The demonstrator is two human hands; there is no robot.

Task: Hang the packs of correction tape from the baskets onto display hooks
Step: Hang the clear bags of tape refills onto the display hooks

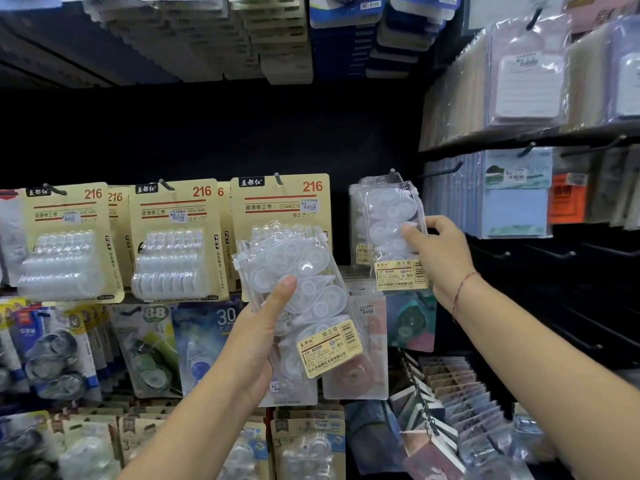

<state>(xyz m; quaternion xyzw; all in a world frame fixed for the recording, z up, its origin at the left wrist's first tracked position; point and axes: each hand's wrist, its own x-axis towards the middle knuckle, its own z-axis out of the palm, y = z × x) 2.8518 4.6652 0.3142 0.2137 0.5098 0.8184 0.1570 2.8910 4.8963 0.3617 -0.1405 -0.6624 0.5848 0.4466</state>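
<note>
A dark display wall (pixel 207 133) carries rows of hooks loaded with stationery. Carded correction tape packs (pixel 280 202) hang in the left and middle rows. The right hand (pixel 440 254) pinches a clear pack of correction tape (pixel 388 209) at its right edge, thumb in front and fingers (pixel 438 225) curled behind. The top of the pack sits at a display hook (pixel 392 172) just right of the carded rows. Whether the hang hole is fully over the hook tip cannot be told.

The left hand (pixel 256 341) grips a stack of packs (pixel 304 282) of the same kind, nearer and lower, with the thumb pressed across the front.

Procedure: hold the pack square to the hook. Slide it toward the far wall until it hangs free, then release. Keep the stack away from neighbouring hooks. No basket is in view.
</note>
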